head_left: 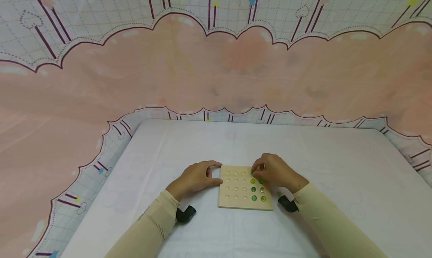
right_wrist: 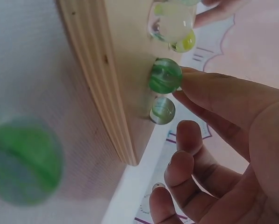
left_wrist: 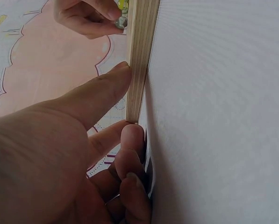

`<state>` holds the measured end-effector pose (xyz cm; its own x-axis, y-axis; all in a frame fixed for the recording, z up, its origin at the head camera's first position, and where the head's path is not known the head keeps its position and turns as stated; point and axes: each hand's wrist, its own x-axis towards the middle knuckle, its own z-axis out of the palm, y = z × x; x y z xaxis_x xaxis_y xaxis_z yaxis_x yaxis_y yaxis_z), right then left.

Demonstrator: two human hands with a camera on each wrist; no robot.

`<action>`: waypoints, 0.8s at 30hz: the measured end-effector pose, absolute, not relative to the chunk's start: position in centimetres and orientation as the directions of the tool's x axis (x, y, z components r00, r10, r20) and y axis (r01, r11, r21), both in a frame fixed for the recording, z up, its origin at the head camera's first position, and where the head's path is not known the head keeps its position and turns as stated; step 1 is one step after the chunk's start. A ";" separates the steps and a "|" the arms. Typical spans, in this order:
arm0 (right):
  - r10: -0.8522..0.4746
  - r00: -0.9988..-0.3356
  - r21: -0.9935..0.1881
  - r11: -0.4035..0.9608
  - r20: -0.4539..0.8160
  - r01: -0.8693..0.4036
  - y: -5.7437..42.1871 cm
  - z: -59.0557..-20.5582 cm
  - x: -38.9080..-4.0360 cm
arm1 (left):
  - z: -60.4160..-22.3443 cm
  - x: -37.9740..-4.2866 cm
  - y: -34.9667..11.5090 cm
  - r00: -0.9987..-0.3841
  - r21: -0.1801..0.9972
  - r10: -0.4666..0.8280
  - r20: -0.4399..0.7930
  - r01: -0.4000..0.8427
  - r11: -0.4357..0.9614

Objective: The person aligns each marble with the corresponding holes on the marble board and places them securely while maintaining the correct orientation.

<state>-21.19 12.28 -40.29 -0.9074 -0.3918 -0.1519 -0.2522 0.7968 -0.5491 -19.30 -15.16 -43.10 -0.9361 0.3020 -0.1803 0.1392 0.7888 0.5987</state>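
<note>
A square wooden board (head_left: 233, 203) with rows of shallow round hollows lies on the white table. Green, yellow and clear glass marbles (head_left: 254, 189) sit in its two right-hand columns; the left columns hold none. At the board's far side my right hand (head_left: 274, 170) pinches a small glass marble (left_wrist: 121, 22) between thumb and forefinger, over the upper end of the second column from the right. My left hand (head_left: 195, 177) rests against the board's left edge, thumb on the side and straight forefinger at the far corner. Its other fingers (left_wrist: 132, 163) lie close to the table.
A loose green marble (right_wrist: 25, 161) lies on the table right of the board, beneath my right wrist. Black wrist cameras (head_left: 186, 214) show under both sleeves. A white cloth covers the table (head_left: 189, 141); a patterned curtain (head_left: 216, 74) hangs behind it.
</note>
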 end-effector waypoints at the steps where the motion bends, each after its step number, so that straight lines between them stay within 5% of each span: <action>1: -0.393 -0.907 -0.550 0.796 -0.154 -0.252 12.2 -40.3 -21.2 | -43.1 -19.3 -15.2 -0.936 0.599 0.302 -0.182 0.138 0.789; 24: -0.399 -0.907 -0.552 0.790 -0.133 -0.266 12.3 -39.2 -20.6 | -42.9 -19.1 -15.0 -0.938 0.595 0.290 -0.191 0.124 0.794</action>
<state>-20.65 12.29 -39.22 -0.9072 -0.3990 -0.1335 -0.2663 0.7901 -0.5522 -19.07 -15.04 -42.88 -0.9378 0.2895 -0.1915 0.1237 0.7941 0.5951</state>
